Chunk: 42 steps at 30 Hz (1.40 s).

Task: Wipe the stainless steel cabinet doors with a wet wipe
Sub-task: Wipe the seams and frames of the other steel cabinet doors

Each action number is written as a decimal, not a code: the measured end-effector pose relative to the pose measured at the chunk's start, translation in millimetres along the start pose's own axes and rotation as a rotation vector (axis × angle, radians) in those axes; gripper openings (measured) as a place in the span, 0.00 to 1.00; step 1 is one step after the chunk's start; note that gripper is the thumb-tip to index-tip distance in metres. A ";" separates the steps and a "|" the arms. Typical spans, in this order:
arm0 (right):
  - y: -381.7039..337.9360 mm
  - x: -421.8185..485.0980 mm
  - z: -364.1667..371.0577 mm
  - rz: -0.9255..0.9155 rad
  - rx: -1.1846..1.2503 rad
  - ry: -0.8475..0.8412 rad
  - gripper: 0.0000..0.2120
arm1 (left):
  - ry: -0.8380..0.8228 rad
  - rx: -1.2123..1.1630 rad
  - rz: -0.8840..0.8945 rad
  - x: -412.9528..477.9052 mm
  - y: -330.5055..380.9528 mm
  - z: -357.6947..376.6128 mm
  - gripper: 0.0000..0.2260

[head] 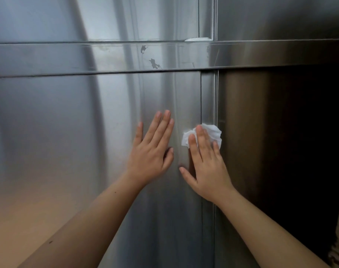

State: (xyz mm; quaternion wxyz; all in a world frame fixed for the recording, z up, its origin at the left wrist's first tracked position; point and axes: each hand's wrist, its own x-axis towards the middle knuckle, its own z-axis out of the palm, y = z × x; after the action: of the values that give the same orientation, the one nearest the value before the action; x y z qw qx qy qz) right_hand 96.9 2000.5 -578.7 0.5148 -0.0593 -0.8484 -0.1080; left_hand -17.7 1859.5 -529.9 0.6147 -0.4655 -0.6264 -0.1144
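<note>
A stainless steel cabinet door (pixel 72 136) fills the left and middle of the head view. My left hand (pixel 152 149) lies flat against it, fingers straight and pointing up. My right hand (pixel 205 163) presses a crumpled white wet wipe (pixel 213 133) against the door's right edge, beside the vertical seam (pixel 216 97). The fingers are straight over the wipe, which sticks out above and to both sides of them. A darker second door (pixel 280 142) begins right of the seam.
A horizontal steel rail (pixel 87 59) crosses above the doors and carries two dark marks (pixel 154 63). Upper steel panels (pixel 126 18) sit above it, with a white smear (pixel 198 39) at their lower edge. A patterned object (pixel 338 250) shows at the bottom right corner.
</note>
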 end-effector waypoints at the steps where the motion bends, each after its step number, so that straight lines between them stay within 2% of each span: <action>1: -0.2 2.7 -1.9 -0.003 -0.008 0.001 0.37 | 0.000 0.003 0.003 -2.2 1.0 0.6 0.28; 7: 4.5 24.8 -11.0 -0.022 -0.019 0.030 0.36 | -0.002 -0.004 0.011 -4.8 1.2 2.8 0.28; 16: -4.3 -21.9 6.9 -0.003 0.016 -0.028 0.36 | -0.016 -0.017 0.000 -16.8 6.8 4.6 0.28; 24: -1.1 8.8 -1.1 0.012 -0.010 0.004 0.37 | -0.013 -0.015 -0.005 -21.6 10.1 6.6 0.27; 32: -8.9 -38.2 13.1 0.014 -0.032 -0.054 0.38 | -0.016 -0.009 -0.005 -22.0 9.2 7.1 0.28; 42: -3.8 -14.5 3.3 0.010 0.012 -0.054 0.35 | -0.011 -0.011 -0.002 -21.6 10.1 7.6 0.28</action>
State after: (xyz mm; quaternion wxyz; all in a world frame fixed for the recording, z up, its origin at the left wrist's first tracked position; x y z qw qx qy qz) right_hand 100.0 1997.8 -593.5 0.4928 -0.0632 -0.8622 -0.0987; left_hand -19.5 1860.9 -554.8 0.6088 -0.4687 -0.6295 -0.1159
